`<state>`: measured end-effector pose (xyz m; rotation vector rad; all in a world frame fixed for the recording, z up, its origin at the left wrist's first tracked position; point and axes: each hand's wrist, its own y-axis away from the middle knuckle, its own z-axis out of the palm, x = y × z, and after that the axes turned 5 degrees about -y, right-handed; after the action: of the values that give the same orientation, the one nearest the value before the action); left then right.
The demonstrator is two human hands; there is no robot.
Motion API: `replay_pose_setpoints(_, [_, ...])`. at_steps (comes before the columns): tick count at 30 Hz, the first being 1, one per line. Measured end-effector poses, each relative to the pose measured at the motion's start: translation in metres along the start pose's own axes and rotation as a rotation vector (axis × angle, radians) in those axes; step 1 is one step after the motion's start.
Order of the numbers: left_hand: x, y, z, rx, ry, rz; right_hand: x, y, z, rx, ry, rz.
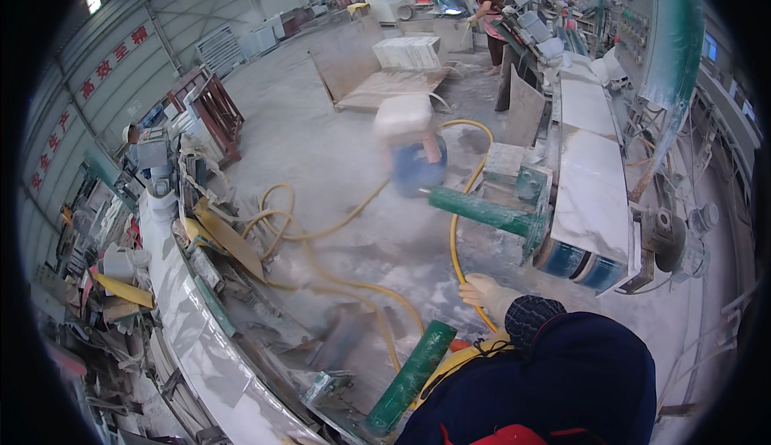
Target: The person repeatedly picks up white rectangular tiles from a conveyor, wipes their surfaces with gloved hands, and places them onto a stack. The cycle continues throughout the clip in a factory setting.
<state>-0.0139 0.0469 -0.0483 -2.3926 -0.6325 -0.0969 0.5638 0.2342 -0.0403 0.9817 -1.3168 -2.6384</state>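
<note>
My left hand (484,293) wears a pale work glove and reaches out from a dark blue sleeve with a knitted cuff (530,316). Its fingers are loosely curled right over a yellow hose (454,240) that loops across the dusty floor; I cannot tell whether it grips the hose. A green roller (479,210) sticks out from the conveyor just above the hand. Another green roller (410,377) lies below it, beside my yellow apron. My right hand is out of view.
A white marble slab (592,192) lies on the conveyor at right. A curved marble strip (186,316) and scrap piles line the left. A blurred blue drum (415,164) stands mid-floor. Further back are a pallet of white tiles (408,53) and another person (484,11).
</note>
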Motion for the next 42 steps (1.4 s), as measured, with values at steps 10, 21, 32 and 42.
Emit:
replay_pose_setpoints(10, [-0.019, 0.001, -0.008, -0.052, -0.068, -0.025, -0.008, -0.043, -0.045, 0.065, -0.013, 0.098])
replay_pose_setpoints(21, [0.027, -0.011, -0.040, 0.098, -0.080, 0.044, 0.012, -0.051, -0.054, 0.106, 0.239, 0.024])
replay_pose_setpoints(32, [-0.014, 0.006, -0.014, 0.053, -0.093, 0.005, 0.018, -0.049, -0.057, 0.136, 0.300, 0.024])
replay_pose_setpoints(42, [-0.032, 0.016, -0.007, 0.019, -0.103, -0.044, 0.014, -0.038, -0.058, 0.119, 0.326, 0.030])
